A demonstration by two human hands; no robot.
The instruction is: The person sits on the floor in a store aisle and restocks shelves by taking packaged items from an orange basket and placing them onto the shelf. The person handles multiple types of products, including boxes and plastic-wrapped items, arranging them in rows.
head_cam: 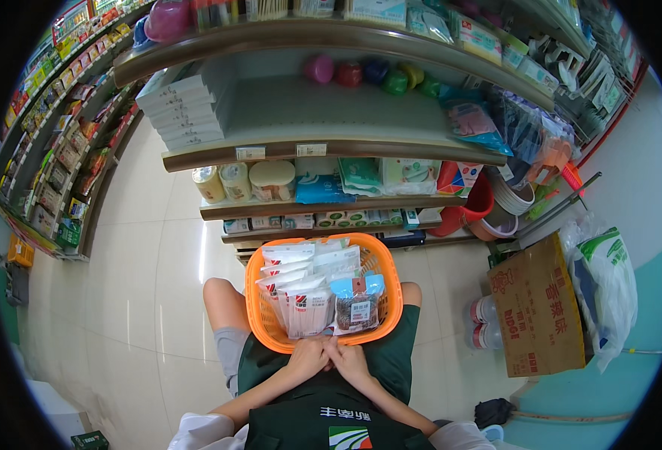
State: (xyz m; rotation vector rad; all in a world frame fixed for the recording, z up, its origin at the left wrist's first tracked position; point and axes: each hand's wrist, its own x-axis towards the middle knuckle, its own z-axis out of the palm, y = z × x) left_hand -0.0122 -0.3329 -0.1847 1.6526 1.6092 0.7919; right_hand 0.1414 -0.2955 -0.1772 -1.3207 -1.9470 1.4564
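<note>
An orange plastic basket (255, 315) rests on my lap. Inside it stand several clear-and-white plastic packets (307, 309), which seem to hold thin white sticks or straws, beside a blue-topped bag of steel wool scourers (357, 306). Both hands meet at the basket's near rim. My left hand (347, 360) and my right hand (310, 356) touch each other, fingers together and partly overlapping, with no object visible in either. Their undersides and some fingertips are hidden, so whether they bear on the rim cannot be told.
Store shelves (308, 151) rise in front, bearing stacked white boxes (185, 109), coloured plastic items and packaged goods. At the right stand a cardboard carton (536, 309), a white plastic bag (606, 292), bottles (485, 323) and red buckets (466, 211). Snack shelves (78, 140) line the left.
</note>
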